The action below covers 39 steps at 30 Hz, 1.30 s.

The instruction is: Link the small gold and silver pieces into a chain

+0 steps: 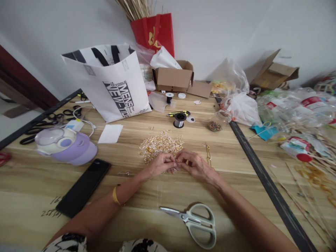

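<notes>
My left hand [163, 164] and my right hand [192, 163] meet fingertip to fingertip at the near edge of a heap of small gold and silver chain pieces [159, 144]. Both are closed in a pinch; what sits between the fingers is too small to make out. Right of my right hand lies a gold chain [208, 154]. A short silver chain [126, 173] rests left of my left hand. Closer to me are scissors [194, 220] with pale green handles, blades pointing left.
A black phone [83, 188] and a purple-and-cream device [67, 144] lie left. Behind the heap are a wire spool [179, 120], a yellow cutter knife [174, 113] and a jar of beads [215, 126]. A white bag [110, 87] and cardboard box [173, 78] stand further back; plastic bottles [296, 105] crowd the right.
</notes>
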Motion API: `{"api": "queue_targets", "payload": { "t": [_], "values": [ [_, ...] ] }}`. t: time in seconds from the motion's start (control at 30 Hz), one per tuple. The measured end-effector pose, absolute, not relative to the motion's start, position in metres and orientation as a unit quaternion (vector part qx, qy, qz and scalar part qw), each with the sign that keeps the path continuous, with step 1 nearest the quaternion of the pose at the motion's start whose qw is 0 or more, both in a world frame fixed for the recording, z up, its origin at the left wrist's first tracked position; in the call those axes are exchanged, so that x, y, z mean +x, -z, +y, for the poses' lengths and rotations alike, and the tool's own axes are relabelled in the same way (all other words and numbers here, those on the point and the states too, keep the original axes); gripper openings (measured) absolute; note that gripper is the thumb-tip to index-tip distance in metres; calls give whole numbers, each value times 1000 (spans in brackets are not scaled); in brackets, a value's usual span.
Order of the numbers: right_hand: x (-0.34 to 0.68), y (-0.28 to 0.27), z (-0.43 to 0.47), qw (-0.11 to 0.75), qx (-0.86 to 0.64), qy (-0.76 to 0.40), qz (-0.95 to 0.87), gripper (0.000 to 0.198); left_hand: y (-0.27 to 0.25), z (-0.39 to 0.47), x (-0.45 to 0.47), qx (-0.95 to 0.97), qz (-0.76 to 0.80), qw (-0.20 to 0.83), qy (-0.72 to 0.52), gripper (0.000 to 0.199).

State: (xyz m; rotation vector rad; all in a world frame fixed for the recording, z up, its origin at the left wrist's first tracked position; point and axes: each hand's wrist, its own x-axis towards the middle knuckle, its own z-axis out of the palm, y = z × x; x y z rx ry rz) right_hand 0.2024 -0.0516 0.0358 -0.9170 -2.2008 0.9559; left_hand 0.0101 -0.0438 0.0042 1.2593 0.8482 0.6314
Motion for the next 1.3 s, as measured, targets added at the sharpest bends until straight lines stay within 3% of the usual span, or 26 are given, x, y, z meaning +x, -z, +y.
{"api": "queue_targets", "payload": {
  "t": [0.9,1.3],
  "values": [
    [203,-27,-50,244,-417,-251,-839,11,0,-39,8,561,381,692,-248,40],
    [196,-31,-57,249,-377,-279,-847,12,-3,-41,9,583,405,657,-256,31]
  ]
}}
